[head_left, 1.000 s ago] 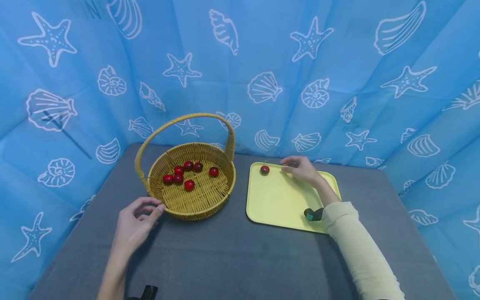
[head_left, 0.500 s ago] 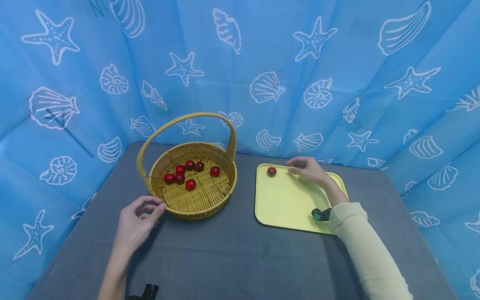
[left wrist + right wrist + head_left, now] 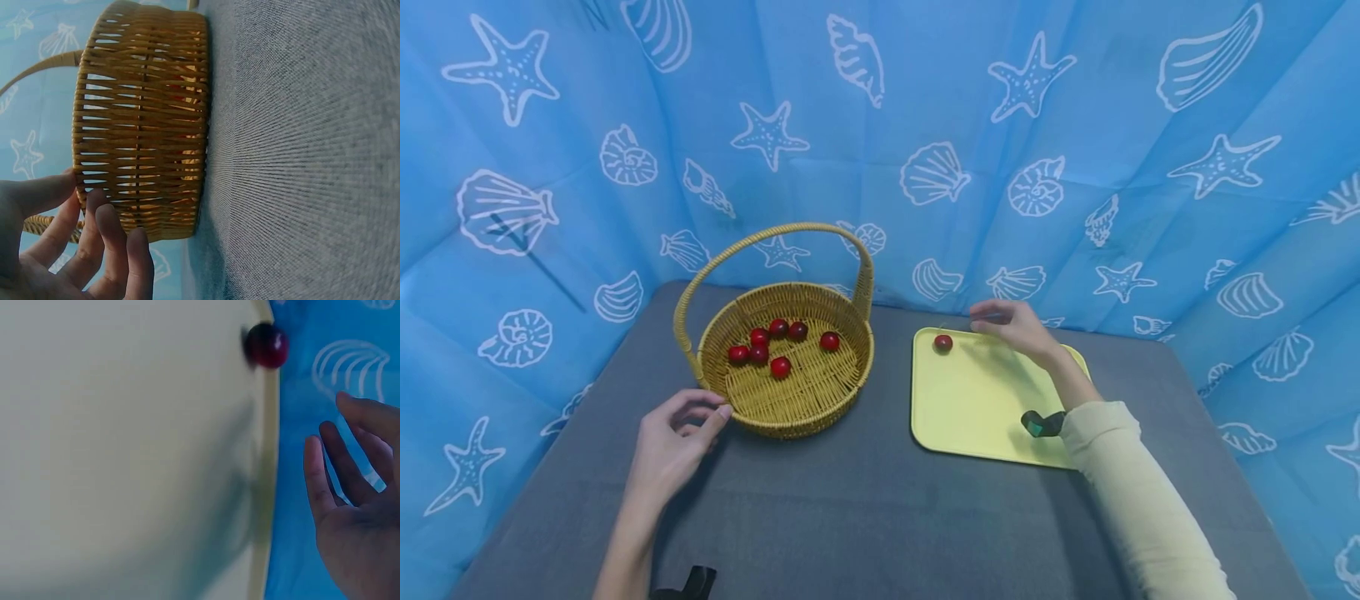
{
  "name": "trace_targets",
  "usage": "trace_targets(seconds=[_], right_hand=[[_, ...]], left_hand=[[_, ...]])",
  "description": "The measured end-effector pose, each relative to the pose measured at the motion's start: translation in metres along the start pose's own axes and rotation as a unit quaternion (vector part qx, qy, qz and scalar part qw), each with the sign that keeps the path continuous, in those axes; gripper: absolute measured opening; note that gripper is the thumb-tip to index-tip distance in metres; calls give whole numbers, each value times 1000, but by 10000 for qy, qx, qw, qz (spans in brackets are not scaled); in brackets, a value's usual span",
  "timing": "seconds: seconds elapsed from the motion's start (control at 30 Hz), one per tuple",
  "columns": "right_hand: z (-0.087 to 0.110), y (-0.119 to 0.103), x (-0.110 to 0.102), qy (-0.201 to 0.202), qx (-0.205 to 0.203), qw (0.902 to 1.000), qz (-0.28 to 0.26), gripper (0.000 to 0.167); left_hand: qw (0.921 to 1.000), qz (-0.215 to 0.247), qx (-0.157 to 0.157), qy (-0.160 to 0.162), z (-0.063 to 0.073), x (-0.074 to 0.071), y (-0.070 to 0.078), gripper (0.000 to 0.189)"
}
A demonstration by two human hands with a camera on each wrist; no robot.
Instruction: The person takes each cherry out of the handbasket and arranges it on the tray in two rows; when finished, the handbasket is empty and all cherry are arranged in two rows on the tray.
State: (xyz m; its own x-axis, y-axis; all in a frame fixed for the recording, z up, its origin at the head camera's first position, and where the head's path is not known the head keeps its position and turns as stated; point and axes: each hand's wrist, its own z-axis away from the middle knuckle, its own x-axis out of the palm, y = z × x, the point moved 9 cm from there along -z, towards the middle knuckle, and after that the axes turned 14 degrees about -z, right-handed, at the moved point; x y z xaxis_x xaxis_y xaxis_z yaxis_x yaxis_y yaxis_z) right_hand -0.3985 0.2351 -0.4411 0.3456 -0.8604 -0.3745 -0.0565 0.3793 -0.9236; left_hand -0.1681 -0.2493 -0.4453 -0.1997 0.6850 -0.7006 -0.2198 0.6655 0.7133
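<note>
At the near left rim of a round wicker basket, my left hand pinches the edge between thumb and fingers; the left wrist view shows the thumb right on the rim. Several dark red cherries lie inside the basket, mostly toward its left and back. To the right is a pale yellow tray with one cherry in its far left corner. My right hand hovers over the tray's far edge, right of that cherry. Its fingers are loosely bent, apart, and hold nothing.
The basket's tall arched handle rises over its bowl. Grey cloth covers the table. A blue curtain printed with white shells and starfish hangs close behind the basket and tray. Black straps sit at both wrists.
The tray with its cherry has shifted slightly right. My right hand moved right too, then rose a little away from the tray. My left hand stays at the basket rim.
</note>
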Motion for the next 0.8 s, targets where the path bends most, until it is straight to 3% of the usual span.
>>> trace_targets(seconds=[0.47, 0.8], right_hand=[[-8, -87, 66, -520, -793, 9936, -610, 37], [-2, -124, 110, -974, -1176, 9839, -932, 35]], left_hand=[[9999, 10, -109, -80, 1, 1, -2, 33], [10000, 58, 56, 6, 0, 0, 0, 29]])
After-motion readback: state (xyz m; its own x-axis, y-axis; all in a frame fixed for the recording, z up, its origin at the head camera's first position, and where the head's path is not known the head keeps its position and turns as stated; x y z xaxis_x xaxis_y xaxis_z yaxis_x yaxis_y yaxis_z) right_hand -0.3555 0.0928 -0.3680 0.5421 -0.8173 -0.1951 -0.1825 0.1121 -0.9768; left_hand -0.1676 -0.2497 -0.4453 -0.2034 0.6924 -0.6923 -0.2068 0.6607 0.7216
